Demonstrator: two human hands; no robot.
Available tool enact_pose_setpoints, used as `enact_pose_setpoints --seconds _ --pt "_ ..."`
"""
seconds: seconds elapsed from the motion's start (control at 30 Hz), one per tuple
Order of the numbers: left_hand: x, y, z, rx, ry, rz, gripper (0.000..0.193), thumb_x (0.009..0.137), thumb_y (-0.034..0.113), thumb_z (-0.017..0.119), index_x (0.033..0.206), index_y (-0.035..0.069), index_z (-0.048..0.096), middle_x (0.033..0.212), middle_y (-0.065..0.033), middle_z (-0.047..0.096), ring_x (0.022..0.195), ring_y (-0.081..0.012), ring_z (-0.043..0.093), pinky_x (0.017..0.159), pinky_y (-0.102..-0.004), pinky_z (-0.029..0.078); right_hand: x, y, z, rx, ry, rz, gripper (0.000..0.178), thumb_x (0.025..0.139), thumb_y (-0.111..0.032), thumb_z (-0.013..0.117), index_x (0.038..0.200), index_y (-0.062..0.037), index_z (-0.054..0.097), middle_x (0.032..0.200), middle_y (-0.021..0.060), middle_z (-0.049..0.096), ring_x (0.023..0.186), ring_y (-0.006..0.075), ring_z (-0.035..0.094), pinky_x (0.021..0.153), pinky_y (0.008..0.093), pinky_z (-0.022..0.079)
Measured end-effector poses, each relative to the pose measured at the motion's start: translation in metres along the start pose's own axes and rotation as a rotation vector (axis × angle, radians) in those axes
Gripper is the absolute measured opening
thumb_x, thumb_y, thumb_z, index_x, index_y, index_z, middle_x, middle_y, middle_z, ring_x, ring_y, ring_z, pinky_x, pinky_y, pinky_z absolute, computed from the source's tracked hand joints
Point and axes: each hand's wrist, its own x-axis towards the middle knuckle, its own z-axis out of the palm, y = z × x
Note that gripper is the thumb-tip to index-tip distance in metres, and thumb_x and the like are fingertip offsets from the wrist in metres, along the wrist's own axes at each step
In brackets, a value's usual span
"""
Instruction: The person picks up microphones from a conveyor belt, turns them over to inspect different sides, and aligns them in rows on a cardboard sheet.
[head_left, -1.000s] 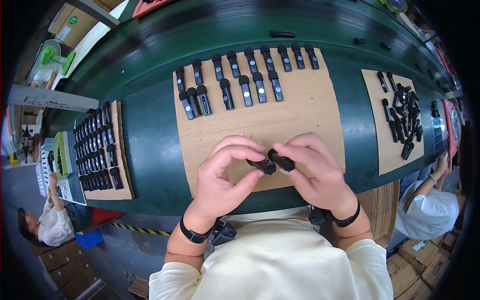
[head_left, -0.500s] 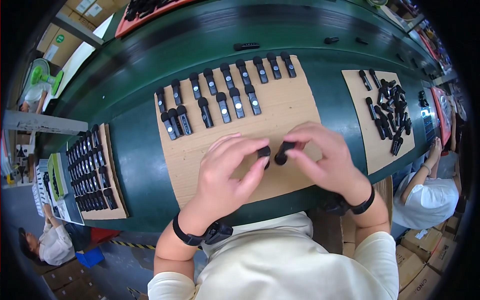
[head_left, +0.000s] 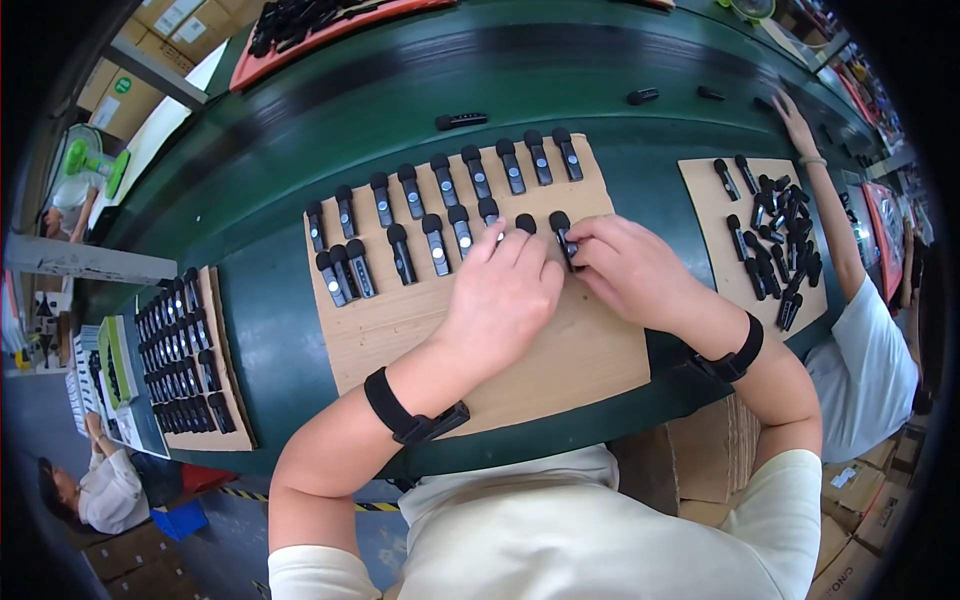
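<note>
Small black wireless microphones with round foam tops lie in two rows on a cardboard sheet (head_left: 460, 370). My left hand (head_left: 505, 295) is closed over one microphone (head_left: 525, 223) at the right end of the nearer row. Only its foam top shows past my fingers; the rest is hidden. Beside it, my right hand (head_left: 630, 265) pinches another microphone (head_left: 561, 228) at its lower part, foam top pointing away from me. In the farther row, a microphone (head_left: 567, 158) lies at the right end. Several have a pale round spot on the body.
At left, another cardboard (head_left: 236, 420) carries packed rows of microphones. A right-hand cardboard (head_left: 735, 270) holds a loose pile. Beyond, single microphones (head_left: 462, 121) lie on the green surface near a red tray (head_left: 330, 35). A co-worker's arm (head_left: 835, 215) reaches in at right.
Both my hands have moved away from me with the two microphones, from the sheet's near part to the nearer row. The far single microphones have shifted left. A co-worker's arm now reaches out.
</note>
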Motion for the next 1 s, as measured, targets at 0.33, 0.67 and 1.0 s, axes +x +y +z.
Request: enact_pose_setpoints --seconds 0.33,0.67,1.0 --pt "0.015 -0.012 0.012 0.029 0.030 -0.060 0.014 0.072 0.008 0.062 0.085 0.004 0.062 0.090 -0.0111 0.057 0.097 -0.0280 0.057 0.101 -0.0447 0.041 0.015 0.017 0.010 -0.023 0.048 -0.001 0.023 0.074 -0.003 0.073 0.091 -0.0046 0.057 0.110 0.0106 0.059 0.097 0.0314 0.060 0.081 0.0377 0.051" --pt "0.024 -0.027 -0.014 -0.231 -0.006 -0.230 0.014 0.074 0.006 0.071 0.086 0.002 0.064 0.097 -0.0097 0.063 0.092 -0.0270 0.061 0.090 -0.0375 0.048 0.027 0.031 -0.003 0.015 0.070 0.050 0.026 0.076 -0.005 0.073 0.099 -0.0056 0.059 0.113 0.0108 0.057 0.099 0.0281 0.061 0.082 0.0356 0.051" --pt "0.061 -0.156 -0.062 -0.432 -0.053 -0.686 0.015 0.082 0.008 0.069 0.094 0.000 0.068 0.085 -0.0112 0.070 0.078 -0.0191 0.066 0.070 -0.0309 0.052 0.065 0.177 -0.021 -0.110 0.218 0.329 0.030 0.087 -0.011 0.066 0.116 -0.0066 0.059 0.118 0.0122 0.056 0.108 0.0265 0.058 0.090 0.0376 0.049"
